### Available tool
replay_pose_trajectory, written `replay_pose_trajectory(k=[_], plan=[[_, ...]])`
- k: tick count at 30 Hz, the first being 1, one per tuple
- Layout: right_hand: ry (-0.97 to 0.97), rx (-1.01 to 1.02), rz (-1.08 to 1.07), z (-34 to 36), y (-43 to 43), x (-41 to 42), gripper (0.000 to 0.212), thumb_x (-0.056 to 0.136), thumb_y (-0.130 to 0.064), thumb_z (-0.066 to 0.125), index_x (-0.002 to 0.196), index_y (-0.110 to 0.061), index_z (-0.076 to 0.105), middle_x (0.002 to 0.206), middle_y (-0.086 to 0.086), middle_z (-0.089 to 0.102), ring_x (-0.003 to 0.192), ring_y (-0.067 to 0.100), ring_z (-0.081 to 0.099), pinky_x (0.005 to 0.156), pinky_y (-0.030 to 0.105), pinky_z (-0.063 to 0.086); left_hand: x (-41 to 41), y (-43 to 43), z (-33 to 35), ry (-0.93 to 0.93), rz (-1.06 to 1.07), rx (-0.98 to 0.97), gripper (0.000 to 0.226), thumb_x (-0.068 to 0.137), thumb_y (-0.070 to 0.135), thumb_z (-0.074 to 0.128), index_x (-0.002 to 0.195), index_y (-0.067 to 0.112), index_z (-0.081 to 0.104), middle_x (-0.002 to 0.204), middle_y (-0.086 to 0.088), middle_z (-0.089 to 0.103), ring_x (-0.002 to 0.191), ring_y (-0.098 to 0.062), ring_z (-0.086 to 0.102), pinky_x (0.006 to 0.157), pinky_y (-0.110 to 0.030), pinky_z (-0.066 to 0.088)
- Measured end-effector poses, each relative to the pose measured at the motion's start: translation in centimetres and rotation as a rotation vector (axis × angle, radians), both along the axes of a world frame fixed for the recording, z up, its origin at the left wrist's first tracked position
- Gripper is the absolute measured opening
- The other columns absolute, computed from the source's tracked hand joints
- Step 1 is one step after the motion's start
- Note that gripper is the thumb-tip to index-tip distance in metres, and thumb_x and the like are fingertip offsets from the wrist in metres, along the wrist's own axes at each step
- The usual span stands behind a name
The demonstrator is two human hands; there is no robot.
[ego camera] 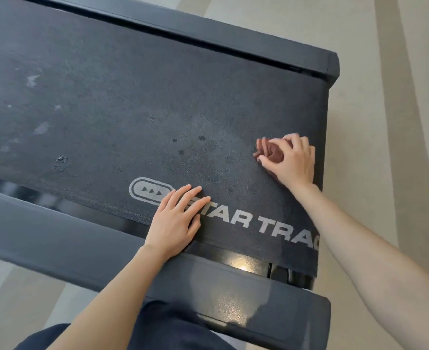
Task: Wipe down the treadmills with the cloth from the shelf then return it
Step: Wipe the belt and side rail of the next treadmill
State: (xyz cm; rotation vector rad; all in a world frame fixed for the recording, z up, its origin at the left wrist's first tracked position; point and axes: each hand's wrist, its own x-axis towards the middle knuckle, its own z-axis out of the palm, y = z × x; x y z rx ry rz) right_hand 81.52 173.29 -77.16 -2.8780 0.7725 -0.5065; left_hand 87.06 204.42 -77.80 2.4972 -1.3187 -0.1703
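Observation:
A dark treadmill belt [122,104] fills the view, printed with a white logo and lettering near its close edge. My right hand [293,160] presses a bunched reddish-brown cloth [271,150] onto the belt near the belt's right end. My left hand [174,222] lies flat, fingers spread, on the belt's near edge, covering the first letter of the lettering. Pale dusty patches and small dark spots mark the belt to the left of the cloth.
The near side rail [56,248] of the treadmill runs along the bottom, glossy with a light reflection. The far side rail [208,31] runs along the top. Beige striped floor [385,72] lies to the right. My dark trouser leg [163,327] shows at the bottom.

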Motion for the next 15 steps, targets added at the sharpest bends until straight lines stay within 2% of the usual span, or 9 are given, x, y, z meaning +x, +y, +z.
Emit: replay_pose_trajectory(k=[4, 10, 13, 15], plan=[[0.009, 0.098, -0.074, 0.8, 0.6, 0.4, 0.052, 0.075, -0.061, 0.065, 0.107, -0.020, 0.067, 0.107, 0.005, 0.060, 0.097, 0.025, 0.052, 0.078, 0.033, 0.040, -0.2, 0.0, 0.1, 0.015, 0.006, -0.006, 0.045, 0.089, 0.029, 0.037, 0.129, 0.025, 0.056, 0.140, 0.000, 0.048, 0.134, -0.024, 0.038, 0.110, -0.044, 0.031], [0.046, 0.107, 0.216, 0.2, 11.2, -10.8, 0.050, 0.073, -0.061, 0.061, 0.106, -0.024, 0.066, 0.107, 0.002, 0.060, 0.096, 0.021, 0.053, 0.075, 0.031, 0.043, -0.3, -0.1, 1.1, 0.013, 0.001, 0.069, 0.046, 0.090, 0.030, 0.035, 0.131, 0.022, 0.056, 0.141, -0.003, 0.048, 0.133, -0.027, 0.039, 0.110, -0.043, 0.030], [0.034, 0.023, 0.389, 0.3, 10.3, -11.4, 0.049, 0.072, -0.057, 0.064, 0.105, -0.021, 0.068, 0.103, 0.004, 0.063, 0.093, 0.025, 0.058, 0.074, 0.034, 0.044, -0.4, -0.1, 1.0, 0.005, 0.008, 0.083, 0.046, 0.090, 0.030, 0.035, 0.131, 0.023, 0.055, 0.141, -0.003, 0.047, 0.133, -0.026, 0.039, 0.111, -0.043, 0.030], [-0.010, 0.002, 0.420, 0.4, 8.1, -9.2, 0.045, 0.071, -0.051, 0.068, 0.101, -0.018, 0.070, 0.098, 0.005, 0.063, 0.088, 0.027, 0.059, 0.071, 0.036, 0.044, -0.4, -0.3, 0.8, -0.014, 0.008, 0.073, 0.046, 0.090, 0.030, 0.035, 0.130, 0.024, 0.056, 0.140, -0.002, 0.049, 0.132, -0.026, 0.042, 0.110, -0.043, 0.032]])
